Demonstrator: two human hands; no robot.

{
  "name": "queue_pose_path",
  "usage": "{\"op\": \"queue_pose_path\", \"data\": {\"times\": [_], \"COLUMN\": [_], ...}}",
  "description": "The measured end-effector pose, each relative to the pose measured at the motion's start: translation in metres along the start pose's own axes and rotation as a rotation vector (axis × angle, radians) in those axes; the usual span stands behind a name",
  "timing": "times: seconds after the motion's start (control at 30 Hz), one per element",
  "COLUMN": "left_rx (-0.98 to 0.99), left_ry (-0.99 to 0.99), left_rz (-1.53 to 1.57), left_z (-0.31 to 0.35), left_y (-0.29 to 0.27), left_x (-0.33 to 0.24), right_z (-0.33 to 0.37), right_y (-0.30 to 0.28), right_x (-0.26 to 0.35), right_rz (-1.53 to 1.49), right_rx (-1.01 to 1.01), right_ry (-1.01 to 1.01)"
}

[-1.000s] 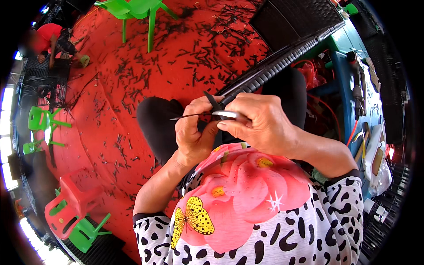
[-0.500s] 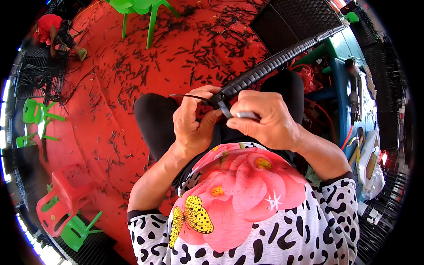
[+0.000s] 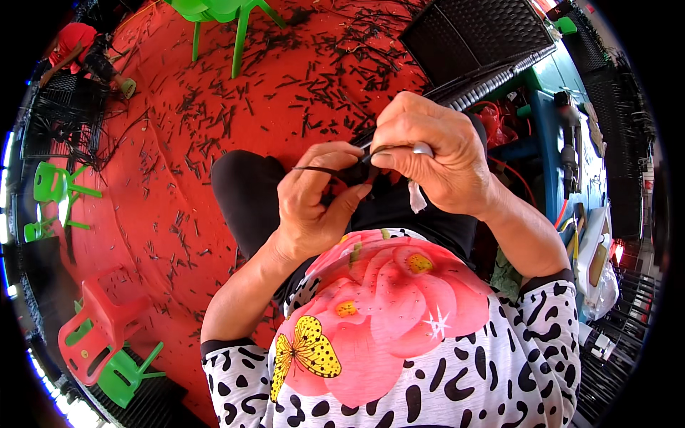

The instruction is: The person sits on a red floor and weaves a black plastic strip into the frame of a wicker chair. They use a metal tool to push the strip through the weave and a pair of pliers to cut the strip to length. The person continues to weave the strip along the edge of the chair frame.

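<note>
My left hand [image 3: 314,200] is closed, thumb and fingers pinching a dark strip [image 3: 314,169] whose loose end sticks out to the left over the fingers. My right hand [image 3: 439,157] is closed just to the right and a little higher, gripping the strip between thumb and forefinger. Out of that fist shows a rounded grey metallic object [image 3: 422,149], its kind unclear. A pale scrap [image 3: 417,197] hangs below the right thumb. Behind the hands, a black woven frame piece with a strip-wrapped leg [image 3: 492,84] slants up to the right; its near end is mostly hidden.
Black cut strips [image 3: 321,107] litter the red floor. Green chairs [image 3: 239,28] and a red chair [image 3: 93,328] stand at the far side and left. A person in red [image 3: 71,50] bends over wickerwork at the upper left. A blue-green table [image 3: 549,135] with tools is at my right.
My right hand has risen and turned over, now covering part of the wrapped leg. The pale scrap has come into view under it. My left hand has stayed nearly in place.
</note>
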State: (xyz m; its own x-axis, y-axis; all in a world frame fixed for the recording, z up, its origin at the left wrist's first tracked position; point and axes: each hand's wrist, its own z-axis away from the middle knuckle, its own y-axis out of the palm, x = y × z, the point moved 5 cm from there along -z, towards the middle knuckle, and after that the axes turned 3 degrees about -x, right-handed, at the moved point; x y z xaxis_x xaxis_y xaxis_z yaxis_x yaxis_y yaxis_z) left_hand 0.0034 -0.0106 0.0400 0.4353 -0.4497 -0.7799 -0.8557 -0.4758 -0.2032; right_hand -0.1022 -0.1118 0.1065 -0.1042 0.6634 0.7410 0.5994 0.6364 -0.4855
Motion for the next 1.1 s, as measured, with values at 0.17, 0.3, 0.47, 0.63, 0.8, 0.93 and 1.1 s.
{"op": "queue_pose_path", "data": {"times": [0.17, 0.3, 0.47, 0.63, 0.8, 0.93, 1.1], "left_rx": [-0.112, -0.265, -0.357, -0.338, -0.286, -0.106, -0.031], "left_ry": [-0.172, -0.207, -0.253, -0.368, -0.298, -0.081, -0.149], "left_rz": [0.141, 0.025, -0.054, 0.067, 0.371, 0.026, 0.199], "left_z": [0.009, 0.006, 0.002, -0.003, -0.003, -0.010, -0.018], "left_y": [0.000, 0.001, 0.002, -0.001, -0.002, -0.016, -0.022], "left_x": [0.015, 0.010, 0.009, 0.014, 0.021, 0.019, 0.025], "right_z": [-0.015, -0.042, -0.061, -0.062, -0.053, -0.055, -0.055], "right_y": [0.008, 0.015, 0.023, 0.022, 0.016, 0.016, 0.014], "right_x": [-0.002, -0.008, -0.022, -0.034, -0.035, -0.037, -0.041], "right_rz": [0.090, 0.164, 0.088, -0.047, 0.010, 0.007, -0.041], "right_rx": [0.044, 0.140, 0.338, 0.415, 0.467, 0.331, 0.357], "right_ry": [-0.100, -0.049, 0.210, 0.331, 0.213, 0.177, 0.238]}}
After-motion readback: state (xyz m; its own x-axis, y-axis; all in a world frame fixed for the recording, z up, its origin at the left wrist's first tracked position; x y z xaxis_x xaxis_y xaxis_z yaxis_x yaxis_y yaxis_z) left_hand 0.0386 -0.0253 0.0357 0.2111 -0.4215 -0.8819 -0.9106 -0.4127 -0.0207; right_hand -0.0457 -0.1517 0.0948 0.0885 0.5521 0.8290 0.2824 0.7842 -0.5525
